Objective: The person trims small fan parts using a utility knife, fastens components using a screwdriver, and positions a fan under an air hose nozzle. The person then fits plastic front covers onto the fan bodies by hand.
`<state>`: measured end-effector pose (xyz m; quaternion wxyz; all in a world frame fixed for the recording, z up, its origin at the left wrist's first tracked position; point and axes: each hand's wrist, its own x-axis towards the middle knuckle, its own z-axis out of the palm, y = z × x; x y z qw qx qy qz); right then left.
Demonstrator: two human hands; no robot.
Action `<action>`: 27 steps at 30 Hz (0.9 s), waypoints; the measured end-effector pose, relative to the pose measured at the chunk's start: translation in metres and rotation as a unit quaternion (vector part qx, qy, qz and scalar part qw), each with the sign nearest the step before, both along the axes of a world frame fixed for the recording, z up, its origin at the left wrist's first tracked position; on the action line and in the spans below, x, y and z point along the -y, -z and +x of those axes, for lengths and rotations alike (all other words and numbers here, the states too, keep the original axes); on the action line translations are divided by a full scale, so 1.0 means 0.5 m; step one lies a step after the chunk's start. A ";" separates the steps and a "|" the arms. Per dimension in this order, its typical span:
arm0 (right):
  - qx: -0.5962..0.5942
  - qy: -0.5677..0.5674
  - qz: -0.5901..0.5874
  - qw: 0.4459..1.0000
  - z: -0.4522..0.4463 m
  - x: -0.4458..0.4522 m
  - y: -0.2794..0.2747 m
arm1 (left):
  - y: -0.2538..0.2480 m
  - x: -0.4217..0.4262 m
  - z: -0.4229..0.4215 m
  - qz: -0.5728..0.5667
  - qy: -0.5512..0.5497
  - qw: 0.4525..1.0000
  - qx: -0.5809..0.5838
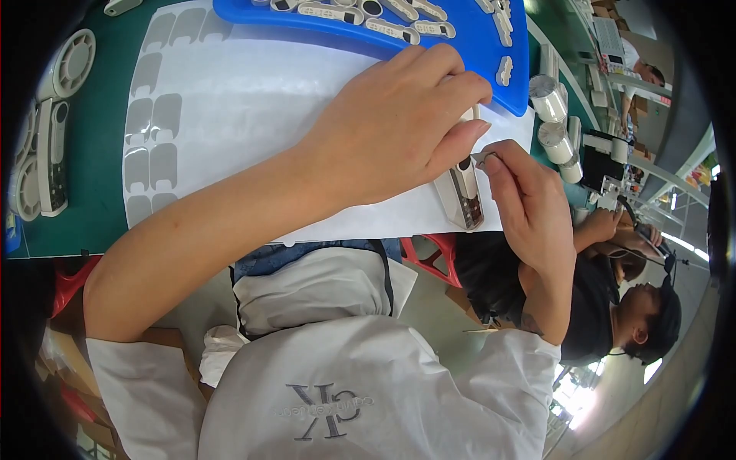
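While the left hand (406, 115) grips the white device (454, 198) above the sheet (261, 92), the right hand's (533, 203) fingers close narrowly on a small thin piece (482, 159) beside it, probably a fitting or peeling step. Next move likely calls for steady hold, careful alignment. Blue tray (483, 61) crowds far side, table edge near; open room left, across sheet.

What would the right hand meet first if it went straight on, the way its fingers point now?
Most likely the white device in the left hand: it shows just ahead of the right hand. The left thumb is nearly in line too, and depth is hard to judge.
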<state>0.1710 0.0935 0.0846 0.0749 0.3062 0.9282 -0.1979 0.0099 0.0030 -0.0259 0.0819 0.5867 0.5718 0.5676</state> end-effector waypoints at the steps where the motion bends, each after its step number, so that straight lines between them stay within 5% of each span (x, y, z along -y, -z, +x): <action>1: 0.001 0.000 -0.001 1.000 -0.001 0.001 -0.001 | 0.000 0.000 0.000 0.000 0.000 1.000 0.000; 13: 0.075 -0.095 0.251 0.960 -0.021 0.054 -0.022 | -0.002 -0.001 0.003 -0.008 -0.010 1.000 -0.009; 15: 0.112 -0.104 0.223 0.963 -0.032 0.043 -0.029 | -0.001 -0.001 0.001 -0.006 -0.010 1.000 -0.013; 17: 0.024 -0.131 0.069 0.989 -0.028 -0.018 -0.024 | -0.002 -0.001 0.000 0.000 -0.014 1.000 -0.019; 22: 0.027 -0.051 -0.252 0.966 -0.006 -0.092 0.021 | -0.004 0.006 0.003 -0.013 0.026 1.000 0.010; 27: -0.006 -0.069 -0.309 0.949 -0.001 -0.102 0.029 | -0.003 0.003 0.000 -0.007 0.026 1.000 0.004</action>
